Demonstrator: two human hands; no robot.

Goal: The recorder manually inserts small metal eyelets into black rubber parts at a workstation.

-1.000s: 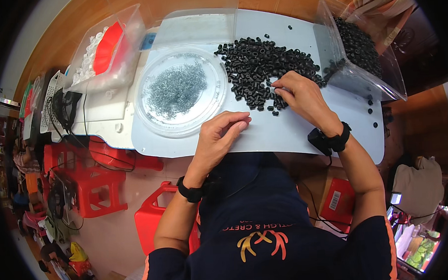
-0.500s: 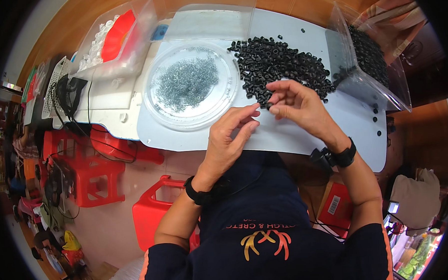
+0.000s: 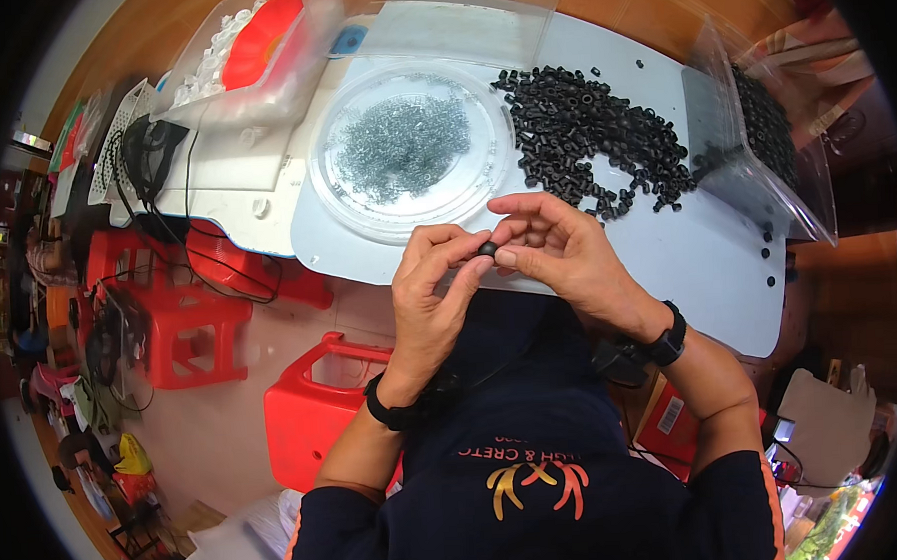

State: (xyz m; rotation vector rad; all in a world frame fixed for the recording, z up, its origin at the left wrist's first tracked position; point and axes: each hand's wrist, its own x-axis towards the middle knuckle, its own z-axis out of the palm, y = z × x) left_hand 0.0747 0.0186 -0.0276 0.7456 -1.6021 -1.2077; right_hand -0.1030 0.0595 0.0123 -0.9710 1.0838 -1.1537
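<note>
My left hand [image 3: 431, 286] pinches a small round black plastic part [image 3: 486, 248] between thumb and fingertips, above the table's near edge. Close against it, my right hand [image 3: 565, 253] has its thumb and a finger pressed together, index finger raised; anything between them is hidden. Beyond my hands a heap of black ring-like parts [image 3: 582, 124] lies on the white board [image 3: 658, 256]. Left of the heap stands a round clear tray [image 3: 327, 210] holding many tiny shiny metallic-looking pieces [image 3: 403, 147], too small to name for certain.
At the right, a clear tub [image 3: 712, 118] lies tipped with more black parts inside. A clear bin [image 3: 309, 76] with white pieces and a red dish [image 3: 266, 36] stands at the back left. Red stools [image 3: 305, 426] are below the table, and cables [image 3: 181, 227] hang over its left edge.
Both hands have drawn back from the black heap toward my body, slightly left. The small black part now shows in my left fingertips. A gap has opened in the heap's near side.
</note>
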